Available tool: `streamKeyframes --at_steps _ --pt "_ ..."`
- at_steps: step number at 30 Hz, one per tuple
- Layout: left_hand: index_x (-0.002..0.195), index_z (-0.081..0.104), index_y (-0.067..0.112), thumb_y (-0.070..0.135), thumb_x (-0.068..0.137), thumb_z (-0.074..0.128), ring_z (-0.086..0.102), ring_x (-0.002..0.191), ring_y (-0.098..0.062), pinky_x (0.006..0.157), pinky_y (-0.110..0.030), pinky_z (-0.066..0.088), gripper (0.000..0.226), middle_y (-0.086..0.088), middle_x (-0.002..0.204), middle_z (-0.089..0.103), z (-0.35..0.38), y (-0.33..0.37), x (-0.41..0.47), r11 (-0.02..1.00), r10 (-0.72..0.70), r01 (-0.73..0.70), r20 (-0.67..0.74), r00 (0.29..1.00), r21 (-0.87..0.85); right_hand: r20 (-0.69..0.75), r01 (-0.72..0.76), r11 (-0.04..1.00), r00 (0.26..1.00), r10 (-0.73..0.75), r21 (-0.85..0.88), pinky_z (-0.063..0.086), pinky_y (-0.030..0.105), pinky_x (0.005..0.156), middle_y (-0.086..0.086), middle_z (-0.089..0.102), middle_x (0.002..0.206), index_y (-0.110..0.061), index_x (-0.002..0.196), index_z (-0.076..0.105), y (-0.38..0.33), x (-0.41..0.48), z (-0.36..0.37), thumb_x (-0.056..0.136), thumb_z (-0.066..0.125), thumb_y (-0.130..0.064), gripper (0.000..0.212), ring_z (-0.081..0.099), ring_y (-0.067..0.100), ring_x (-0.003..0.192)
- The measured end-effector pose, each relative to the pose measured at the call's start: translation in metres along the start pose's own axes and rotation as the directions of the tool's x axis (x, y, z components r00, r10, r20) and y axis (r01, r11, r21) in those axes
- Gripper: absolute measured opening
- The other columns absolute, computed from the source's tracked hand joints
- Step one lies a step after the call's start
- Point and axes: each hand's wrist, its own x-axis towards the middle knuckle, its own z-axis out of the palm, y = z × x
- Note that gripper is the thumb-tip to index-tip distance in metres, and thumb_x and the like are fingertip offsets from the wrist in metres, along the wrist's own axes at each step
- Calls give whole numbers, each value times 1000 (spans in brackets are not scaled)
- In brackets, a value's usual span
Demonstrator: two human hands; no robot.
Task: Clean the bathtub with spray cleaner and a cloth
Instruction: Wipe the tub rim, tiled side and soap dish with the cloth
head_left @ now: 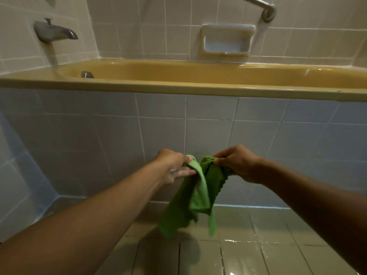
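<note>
Both hands hold a green cloth [196, 195] in the air in front of the tiled front panel [99, 135] of the bathtub [178, 86], well below the tub's rim. The left hand [174, 167] grips the cloth's upper edge from the left, thumb on top and fingers curled under the fabric. The right hand [238, 163] pinches a bunched part of the same upper edge from the right, its fingers closed tight on the folds. The two hands are near each other, with only a short stretch of cloth between them.

The cloth hangs crumpled from this upper edge. Its long axis runs nearly straight down, leaning a little to the left. Its loose lower end points at the tiled floor [258, 255] and hangs above it, not touching.

The tub is mustard yellow and runs left to right across the view. A metal fitting [87, 74] sits on its inner wall at the left end, below a metal faucet [55, 32] on the wall. A recessed soap dish [226, 40] is set in the back wall, under the end of a grab bar [264, 8]. The floor looks wet and shiny at the right.
</note>
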Motion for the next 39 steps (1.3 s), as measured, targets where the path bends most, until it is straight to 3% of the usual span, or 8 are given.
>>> streamKeyframes --at_steps 5,10,16,22,25,31,36,39 --pt "91 56 -10 -13 102 47 69 84 -32 51 -33 61 14 -22 86 66 -8 22 4 988 -131 135 60 990 -73 206 -14 983 978 -25 183 56 36 83 23 73 107 6 111 73 -13 -1 34 93 67 -9 25 65 26 91" --pt "103 58 -7 -8 105 40 68 113 -38 81 -36 60 18 -25 94 69 -31 43 3 987 -157 148 194 968 61 60 163 981 986 -157 -108 55 23 62 11 73 83 -9 95 76 -17 12 49 87 75 1 13 64 16 73" --pt "128 65 17 5 86 80 56 128 -14 107 -29 45 46 -6 137 63 -59 38 21 582 301 -461 349 887 670 178 301 922 948 -263 -243 61 26 81 3 78 95 -20 100 78 -43 14 13 92 70 -4 20 74 17 92" --pt "153 38 28 -1 79 85 39 143 0 117 -23 38 93 8 155 47 -34 29 28 592 387 -687 599 701 422 482 313 938 852 -206 -152 58 29 86 18 75 109 3 111 72 -62 17 -35 94 62 1 20 71 23 100" --pt "133 64 20 5 85 81 62 123 -7 102 -20 49 53 1 131 69 -19 40 26 511 309 -692 642 702 510 499 338 921 843 -204 -196 59 28 83 18 76 106 4 108 73 -64 23 -57 90 66 1 20 72 23 97" --pt "89 74 12 35 94 74 60 76 -9 73 -37 51 23 -16 91 70 -11 46 26 329 372 -607 492 788 724 287 443 687 897 -337 -576 61 32 80 -5 77 89 -27 92 80 -58 47 -91 86 79 -18 11 73 13 87" --pt "89 71 30 42 88 78 54 91 -19 83 -34 47 15 1 93 51 -6 34 26 210 563 -375 202 801 903 234 502 578 848 -476 -643 51 22 64 -11 72 81 -29 89 79 -55 61 -87 85 82 -25 6 63 0 72" --pt "84 70 26 30 88 80 61 73 -23 68 -32 48 11 5 75 54 16 17 29 534 717 -337 -204 666 775 134 501 633 834 -535 -591 58 26 72 -6 75 83 -24 94 82 -55 65 -81 84 82 -23 10 65 1 74"
